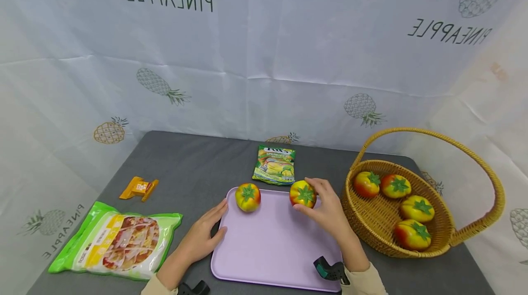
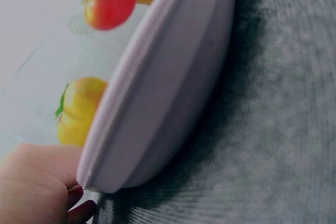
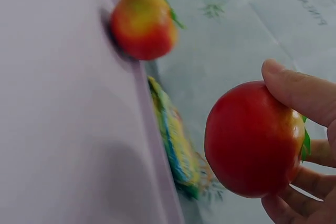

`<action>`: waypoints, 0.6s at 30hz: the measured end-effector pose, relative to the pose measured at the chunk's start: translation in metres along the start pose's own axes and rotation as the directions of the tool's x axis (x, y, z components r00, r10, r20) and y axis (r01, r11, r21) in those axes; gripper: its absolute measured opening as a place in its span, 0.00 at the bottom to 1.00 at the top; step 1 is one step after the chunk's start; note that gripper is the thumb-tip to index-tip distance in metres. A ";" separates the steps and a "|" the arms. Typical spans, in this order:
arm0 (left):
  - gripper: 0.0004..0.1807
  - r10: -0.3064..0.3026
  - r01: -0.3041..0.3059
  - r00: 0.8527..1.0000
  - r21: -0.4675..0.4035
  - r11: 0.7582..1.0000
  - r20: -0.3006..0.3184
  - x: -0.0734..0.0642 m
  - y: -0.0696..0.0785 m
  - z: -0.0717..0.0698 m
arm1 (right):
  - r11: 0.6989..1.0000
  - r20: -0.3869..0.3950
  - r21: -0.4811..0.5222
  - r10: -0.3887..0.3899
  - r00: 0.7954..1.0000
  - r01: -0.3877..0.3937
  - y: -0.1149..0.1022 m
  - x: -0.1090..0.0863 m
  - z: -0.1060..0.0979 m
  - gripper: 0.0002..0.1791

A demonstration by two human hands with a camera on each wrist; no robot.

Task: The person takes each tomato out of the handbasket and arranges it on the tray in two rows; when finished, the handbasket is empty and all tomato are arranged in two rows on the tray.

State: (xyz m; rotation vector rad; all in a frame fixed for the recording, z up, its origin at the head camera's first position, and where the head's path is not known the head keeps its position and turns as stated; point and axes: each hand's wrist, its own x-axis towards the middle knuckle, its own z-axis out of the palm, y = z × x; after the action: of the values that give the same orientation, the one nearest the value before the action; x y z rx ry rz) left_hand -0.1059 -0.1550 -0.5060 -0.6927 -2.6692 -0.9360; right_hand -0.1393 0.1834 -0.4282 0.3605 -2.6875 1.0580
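Observation:
My right hand (image 1: 327,208) grips a red-and-yellow tomato (image 1: 303,193) with a green leafy top, thumb on one side and fingers on the other. In the left wrist view this tomato (image 2: 110,4) shows above the rim of the lilac tray (image 1: 264,249). A second tomato (image 1: 248,197) sits in the tray's far left corner. My left hand (image 1: 200,235) is at the tray's left side and holds its rim, the thumb over the edge and the fingers along the outside. In the left wrist view the thumb tip is hidden behind the rim.
At the right stands a wicker basket (image 1: 363,221) with a tall handle and several tomatoes inside. A green candy bag (image 1: 274,165) lies behind the tray. On the left are an orange-wrapped snack (image 1: 139,188) and a large green-and-white food bag (image 1: 119,240).

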 end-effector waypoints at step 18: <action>0.32 -0.006 0.006 1.000 -0.007 1.000 0.012 0.001 0.001 -0.001 | 1.000 0.158 -0.010 0.024 0.987 -0.023 -0.010 0.015 0.050 0.41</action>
State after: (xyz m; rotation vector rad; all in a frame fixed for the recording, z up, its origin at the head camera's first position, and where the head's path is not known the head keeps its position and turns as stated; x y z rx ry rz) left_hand -0.1058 -0.1548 -0.5043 -0.6945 -2.6810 -0.9461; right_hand -0.1566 0.1397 -0.4527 0.4291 -2.8408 1.0671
